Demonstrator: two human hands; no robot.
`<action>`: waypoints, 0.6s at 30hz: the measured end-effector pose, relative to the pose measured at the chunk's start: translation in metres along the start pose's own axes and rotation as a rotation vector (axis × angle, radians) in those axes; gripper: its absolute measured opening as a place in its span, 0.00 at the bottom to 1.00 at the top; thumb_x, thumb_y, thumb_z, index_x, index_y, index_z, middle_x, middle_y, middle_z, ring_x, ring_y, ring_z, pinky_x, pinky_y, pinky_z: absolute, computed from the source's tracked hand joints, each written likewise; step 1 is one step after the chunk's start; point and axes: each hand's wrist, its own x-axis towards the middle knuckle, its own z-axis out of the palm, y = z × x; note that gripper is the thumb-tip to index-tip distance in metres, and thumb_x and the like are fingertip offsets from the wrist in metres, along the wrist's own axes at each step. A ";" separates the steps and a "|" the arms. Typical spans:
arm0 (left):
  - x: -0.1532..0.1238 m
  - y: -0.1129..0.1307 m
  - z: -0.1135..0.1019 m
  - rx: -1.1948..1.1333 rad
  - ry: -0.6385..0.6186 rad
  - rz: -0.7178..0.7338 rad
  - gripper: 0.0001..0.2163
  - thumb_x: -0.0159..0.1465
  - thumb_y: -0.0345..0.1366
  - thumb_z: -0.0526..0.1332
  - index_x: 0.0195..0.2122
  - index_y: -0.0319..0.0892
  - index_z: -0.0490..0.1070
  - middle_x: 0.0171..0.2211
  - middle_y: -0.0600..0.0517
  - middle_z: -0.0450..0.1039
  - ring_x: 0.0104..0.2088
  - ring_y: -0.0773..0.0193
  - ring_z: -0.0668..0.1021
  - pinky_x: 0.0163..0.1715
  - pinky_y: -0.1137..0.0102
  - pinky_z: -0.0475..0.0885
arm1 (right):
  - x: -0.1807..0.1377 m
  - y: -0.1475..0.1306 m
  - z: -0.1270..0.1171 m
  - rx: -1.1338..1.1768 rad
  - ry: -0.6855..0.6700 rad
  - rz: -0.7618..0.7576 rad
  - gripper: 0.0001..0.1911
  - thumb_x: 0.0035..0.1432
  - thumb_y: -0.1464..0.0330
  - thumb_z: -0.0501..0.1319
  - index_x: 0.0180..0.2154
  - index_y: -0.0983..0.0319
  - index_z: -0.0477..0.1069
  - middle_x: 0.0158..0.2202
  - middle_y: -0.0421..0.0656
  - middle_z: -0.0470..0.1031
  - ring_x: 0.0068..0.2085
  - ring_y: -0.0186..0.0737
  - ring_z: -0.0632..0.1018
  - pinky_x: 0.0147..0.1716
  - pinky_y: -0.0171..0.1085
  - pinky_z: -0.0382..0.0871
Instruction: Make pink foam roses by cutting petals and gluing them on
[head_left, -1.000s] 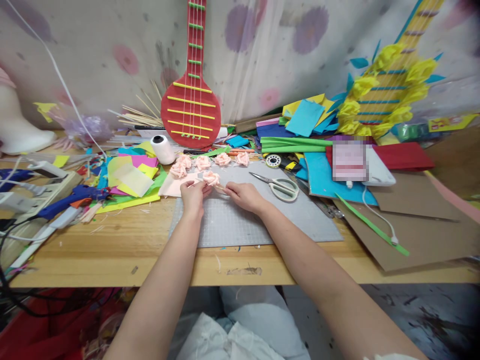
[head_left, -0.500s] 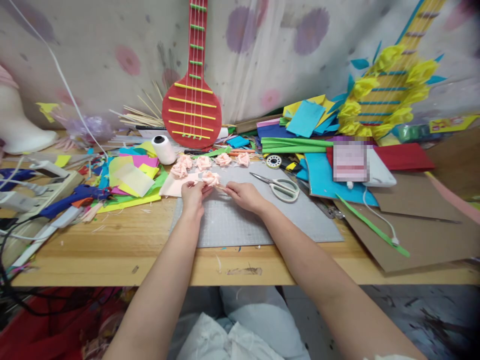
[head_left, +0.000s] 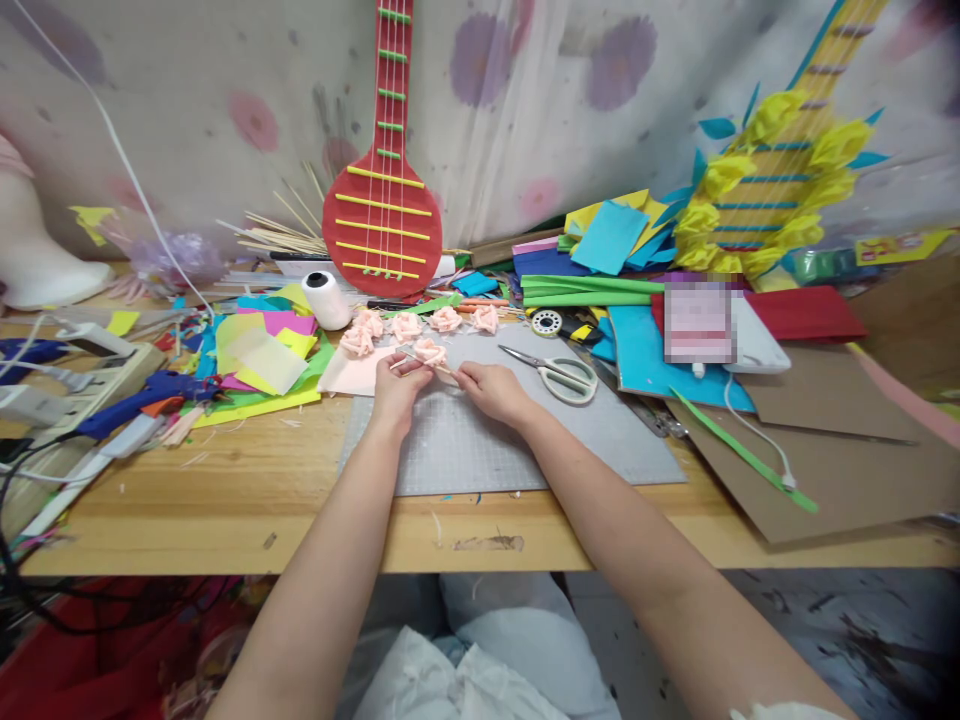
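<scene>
My left hand and my right hand are close together over the far edge of a grey cutting mat. Both pinch a pale pink paper rose with a thin wooden stick through it; the left fingers close around the flower's base, the right fingers grip the stick end. A pink paper sheet lies just left of the flower. Several finished pink roses sit in a row behind it.
Scissors lie on the mat to the right. A white thread spool, blue glue gun, power strip and coloured paper crowd the left. Red cardboard banjo, paper stacks and brown card fill back and right.
My left hand has shifted slightly right and turned, lifting the rose so the stick shows across it. My right hand has barely moved.
</scene>
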 end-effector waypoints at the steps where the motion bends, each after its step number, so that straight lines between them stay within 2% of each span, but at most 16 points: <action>1: 0.000 -0.002 0.000 0.018 0.012 0.014 0.22 0.40 0.18 0.63 0.34 0.40 0.58 0.25 0.57 0.69 0.26 0.69 0.75 0.34 0.70 0.71 | 0.000 0.000 0.000 0.005 -0.002 -0.001 0.20 0.63 0.59 0.43 0.37 0.60 0.70 0.34 0.44 0.76 0.34 0.37 0.73 0.29 0.33 0.52; 10: 0.006 -0.006 -0.004 0.062 0.039 0.017 0.21 0.43 0.18 0.63 0.34 0.40 0.56 0.24 0.58 0.68 0.24 0.72 0.74 0.32 0.72 0.70 | 0.000 0.001 0.003 0.045 -0.011 -0.046 0.18 0.63 0.60 0.44 0.34 0.60 0.69 0.32 0.43 0.75 0.32 0.36 0.71 0.28 0.32 0.51; 18: 0.002 0.002 -0.003 -0.011 0.053 -0.044 0.22 0.43 0.15 0.62 0.33 0.41 0.54 0.23 0.59 0.67 0.23 0.70 0.74 0.33 0.69 0.73 | 0.000 0.001 0.003 0.089 -0.013 -0.093 0.18 0.62 0.60 0.44 0.33 0.60 0.69 0.30 0.42 0.74 0.31 0.35 0.70 0.27 0.32 0.50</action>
